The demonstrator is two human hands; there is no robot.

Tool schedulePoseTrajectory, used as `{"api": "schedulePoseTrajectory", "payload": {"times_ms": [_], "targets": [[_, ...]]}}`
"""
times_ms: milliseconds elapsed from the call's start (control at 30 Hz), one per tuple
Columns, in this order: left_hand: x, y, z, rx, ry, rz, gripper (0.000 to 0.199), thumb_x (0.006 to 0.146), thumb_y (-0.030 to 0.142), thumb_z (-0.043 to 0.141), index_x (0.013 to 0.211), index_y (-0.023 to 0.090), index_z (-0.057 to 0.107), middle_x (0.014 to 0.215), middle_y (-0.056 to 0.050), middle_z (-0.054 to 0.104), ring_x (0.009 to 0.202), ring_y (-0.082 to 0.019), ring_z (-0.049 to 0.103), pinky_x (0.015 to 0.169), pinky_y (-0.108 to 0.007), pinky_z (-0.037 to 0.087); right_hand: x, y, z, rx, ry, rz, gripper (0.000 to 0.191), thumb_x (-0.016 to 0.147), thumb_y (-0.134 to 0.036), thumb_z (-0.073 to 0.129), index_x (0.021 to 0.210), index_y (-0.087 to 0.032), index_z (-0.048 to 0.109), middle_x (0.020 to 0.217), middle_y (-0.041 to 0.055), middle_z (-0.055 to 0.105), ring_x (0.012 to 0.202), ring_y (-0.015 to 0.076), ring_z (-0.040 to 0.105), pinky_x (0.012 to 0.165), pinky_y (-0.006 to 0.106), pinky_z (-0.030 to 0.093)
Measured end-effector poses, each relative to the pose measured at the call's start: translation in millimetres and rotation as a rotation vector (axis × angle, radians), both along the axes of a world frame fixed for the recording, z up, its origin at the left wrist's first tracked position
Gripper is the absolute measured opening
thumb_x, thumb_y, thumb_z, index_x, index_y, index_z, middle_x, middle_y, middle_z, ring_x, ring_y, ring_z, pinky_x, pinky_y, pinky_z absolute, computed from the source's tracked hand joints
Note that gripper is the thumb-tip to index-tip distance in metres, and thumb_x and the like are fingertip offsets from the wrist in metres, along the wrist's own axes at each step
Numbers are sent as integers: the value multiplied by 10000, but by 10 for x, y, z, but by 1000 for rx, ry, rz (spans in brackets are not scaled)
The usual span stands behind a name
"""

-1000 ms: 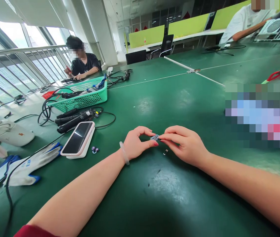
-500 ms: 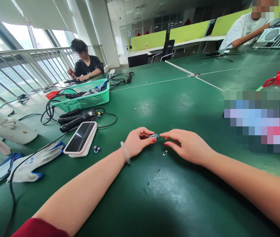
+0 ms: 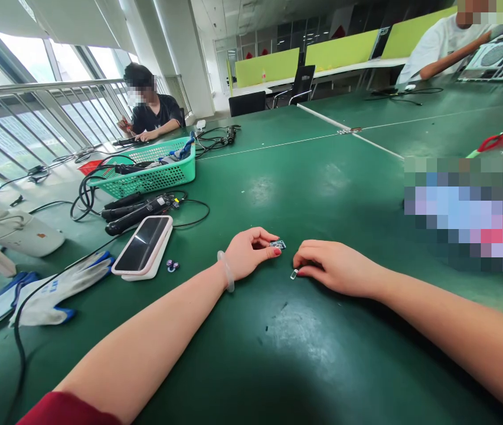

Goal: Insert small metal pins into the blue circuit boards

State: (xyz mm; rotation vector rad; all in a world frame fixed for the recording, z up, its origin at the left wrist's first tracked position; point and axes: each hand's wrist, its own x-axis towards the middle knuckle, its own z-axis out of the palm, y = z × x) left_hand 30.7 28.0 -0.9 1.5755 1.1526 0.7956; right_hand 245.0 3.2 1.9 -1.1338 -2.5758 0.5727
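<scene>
My left hand (image 3: 254, 254) pinches a small circuit board (image 3: 278, 244) between thumb and fingers, just above the green table. The board's free end points right, towards my other hand. My right hand (image 3: 337, 265) is low over the table with its index finger and thumb curled together. At those fingertips is a tiny rectangular metal frame (image 3: 294, 274), its near part still in sight. Whether the frame is lifted off the table I cannot tell. Left of my left hand lie a few small shiny round pieces (image 3: 172, 265) and a phone in a pale pink case (image 3: 143, 248).
White-and-blue gloves (image 3: 52, 295) and a cable lie at left. Black handheld devices (image 3: 139, 213) sit before a green basket (image 3: 145, 177) of cables. A white container (image 3: 21, 230) stands far left. One person (image 3: 154, 109) sits behind the basket, another (image 3: 433, 50) at back right.
My right hand has come down from beside the circuit board to the metal frame, and its fingers have closed together there. My left hand has kept its grip on the board.
</scene>
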Motion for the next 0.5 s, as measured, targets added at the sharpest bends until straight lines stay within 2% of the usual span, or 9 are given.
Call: {"api": "schedulePoseTrajectory", "payload": {"times_ms": [67, 300, 500], "targets": [[5, 3, -1, 7, 3, -3, 277, 662, 226, 743, 895, 126, 634, 754, -26, 663, 690, -105, 591, 735, -290, 487, -9, -11, 6, -7, 19, 27, 125, 860, -277, 533, 897, -221, 638, 886, 18, 629, 761, 148, 585, 718, 291, 458], [6, -4, 5, 21, 34, -12, 266, 667, 235, 737, 892, 131, 641, 747, -24, 660, 680, -104, 584, 723, -287, 481, -71, -12, 5, -2, -3, 18, 201, 886, -241, 467, 777, -207, 632, 803, 15, 616, 726, 149, 579, 700, 289, 457], [1, 3, -16, 38, 60, -39, 280, 665, 254, 740, 901, 134, 651, 763, -28, 660, 702, -114, 593, 740, -299, 485, -117, 74, -45, -27, 64, -61, 161, 851, -251, 529, 758, -211, 655, 789, 10, 639, 733, 146, 588, 699, 276, 450]]}}
